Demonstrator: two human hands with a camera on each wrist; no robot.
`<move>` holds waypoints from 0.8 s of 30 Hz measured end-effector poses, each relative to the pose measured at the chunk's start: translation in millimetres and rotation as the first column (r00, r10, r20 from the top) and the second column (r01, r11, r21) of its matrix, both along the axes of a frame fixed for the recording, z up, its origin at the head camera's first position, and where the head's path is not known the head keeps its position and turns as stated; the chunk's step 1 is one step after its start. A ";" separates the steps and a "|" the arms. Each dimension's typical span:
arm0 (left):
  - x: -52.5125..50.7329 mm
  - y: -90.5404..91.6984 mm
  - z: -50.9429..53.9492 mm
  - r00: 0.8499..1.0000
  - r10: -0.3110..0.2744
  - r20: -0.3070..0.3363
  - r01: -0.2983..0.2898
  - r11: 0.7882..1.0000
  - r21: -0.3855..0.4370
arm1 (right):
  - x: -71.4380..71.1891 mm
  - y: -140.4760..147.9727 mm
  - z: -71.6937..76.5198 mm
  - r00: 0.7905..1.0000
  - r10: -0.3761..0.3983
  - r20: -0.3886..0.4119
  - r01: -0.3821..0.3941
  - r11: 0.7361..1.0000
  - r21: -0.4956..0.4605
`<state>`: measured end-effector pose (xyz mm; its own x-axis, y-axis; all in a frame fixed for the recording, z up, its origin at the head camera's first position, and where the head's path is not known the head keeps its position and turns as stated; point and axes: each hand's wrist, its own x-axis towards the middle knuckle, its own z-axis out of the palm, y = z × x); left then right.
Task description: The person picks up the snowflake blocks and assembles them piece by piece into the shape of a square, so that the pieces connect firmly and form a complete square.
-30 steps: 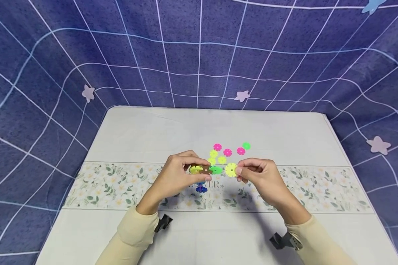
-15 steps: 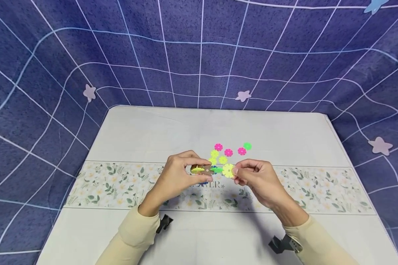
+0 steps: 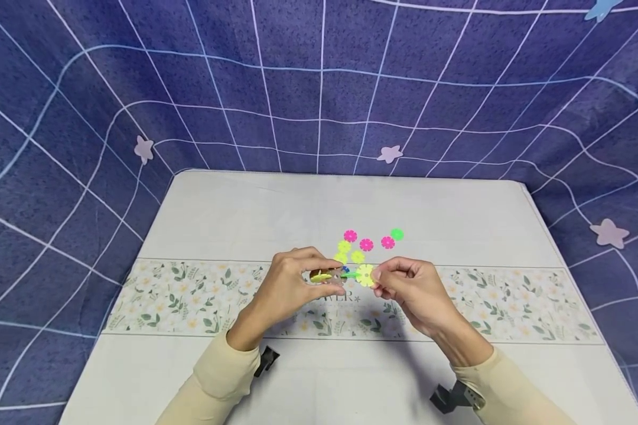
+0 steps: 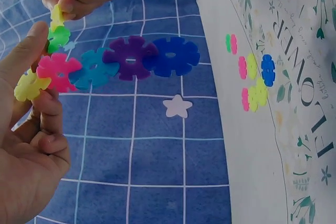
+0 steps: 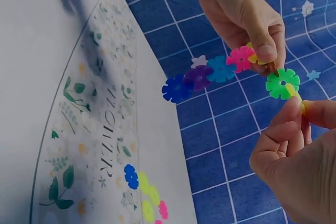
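My left hand (image 3: 292,280) pinches a chain of notched plastic snowflake discs at a brown disc (image 3: 338,275). In the left wrist view a yellow disc (image 4: 27,85) sits by the fingers. From there, pink (image 4: 53,75), light blue (image 4: 93,71), purple (image 4: 126,60) and dark blue (image 4: 178,57) discs run outward, interlocked. A green disc (image 5: 275,83) sticks out on the right side. My right hand (image 3: 412,289) pinches another yellow disc (image 3: 365,275) between thumb and finger. Its edge meets the green disc; how deep the slots engage is unclear.
Loose pink (image 3: 366,244), yellow (image 3: 357,257) and green (image 3: 397,234) discs lie on the white tablecloth (image 3: 244,212) beyond the hands. A loose blue disc (image 4: 268,70) lies near them. A dark blue gridded curtain (image 3: 276,88) rises behind the table.
The right hand has brought its yellow disc left against the green disc. The left hand has tilted the chain, so its hanging blue end no longer shows below the hand in the head view.
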<state>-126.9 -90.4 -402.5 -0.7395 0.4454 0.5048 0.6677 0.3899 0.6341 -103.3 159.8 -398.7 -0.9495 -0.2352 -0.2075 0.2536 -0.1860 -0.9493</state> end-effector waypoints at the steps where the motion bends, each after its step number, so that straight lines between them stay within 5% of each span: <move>1: 0.1 0.0 -0.4 1.000 -0.002 0.004 0.002 1.000 0.004 | 0.1 -0.3 -0.4 1.000 -0.001 0.003 0.001 1.000 -0.002; 16: 2.3 3.4 -3.1 0.995 0.017 0.096 -0.015 1.000 -0.026 | 2.3 -6.7 -4.7 0.998 -0.017 0.062 0.020 0.999 -0.049; 24: 0.9 9.2 -6.8 0.996 0.036 0.077 -0.032 0.997 -0.063 | 3.5 -11.5 -6.3 0.997 0.026 0.071 -0.021 0.998 -0.065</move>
<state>-126.0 -81.2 -409.3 -0.7906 0.4480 0.4174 0.6030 0.4517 0.6575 -99.8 148.3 -405.0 -0.9268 -0.2722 -0.2587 0.3256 -0.2393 -0.9147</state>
